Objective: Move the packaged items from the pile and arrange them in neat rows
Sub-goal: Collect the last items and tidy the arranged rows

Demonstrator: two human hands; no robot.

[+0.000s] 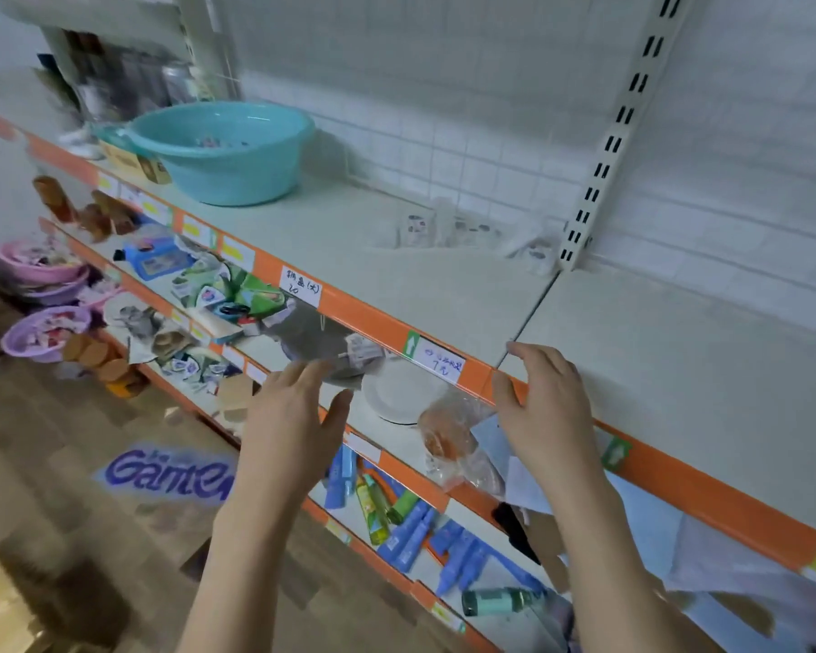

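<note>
Both of the person's hands are raised in front of a store shelving unit with orange price rails. The left hand [298, 412] hovers with fingers spread and empty, just before the second shelf. The right hand [545, 402] sits at the orange front edge [363, 318] of the top shelf [396, 275], thumb and fingers apart, gripping nothing.

The packaged items [462, 230], small clear-wrapped packs, lie in a loose pile at the back of the top shelf beside the slotted white upright [627, 115]; blur hides their print. Well to their left on the same shelf stands a teal plastic basin [222, 153] with small things inside that cannot be made out.

Between the hands, on the shelf below, lie a white plate [396, 398] and a crumpled clear bag with orange contents [448, 440]. Lower still, blue tubes [415, 534] and a green bottle [500, 600] lie scattered. At far left are purple baskets [43, 332].

One handwritten price tag [301, 287] carries Chinese characters and "20"; another tag [441, 365] beside a green arrow sticker is too blurred to read. Blue lettering [170, 473] on the floor reads roughly "Gamten". The shelves' right ends are cut off by the frame.
</note>
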